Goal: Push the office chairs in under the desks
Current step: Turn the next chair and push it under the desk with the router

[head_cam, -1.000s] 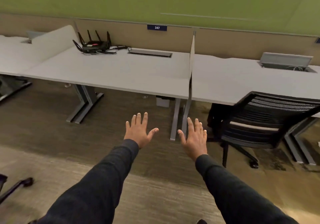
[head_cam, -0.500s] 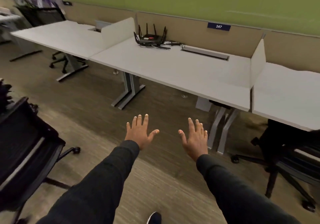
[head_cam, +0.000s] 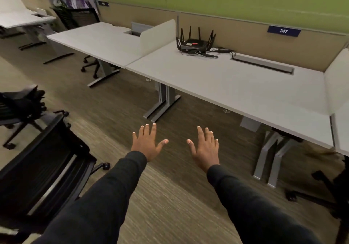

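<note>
Both hands, left hand and right hand, spread empty mid-frame; black office chair sits lower left, untouched, cut off by the frame edge.

A blue plate on the beige partition reads 247; another plate farther left seems illegible.
</note>
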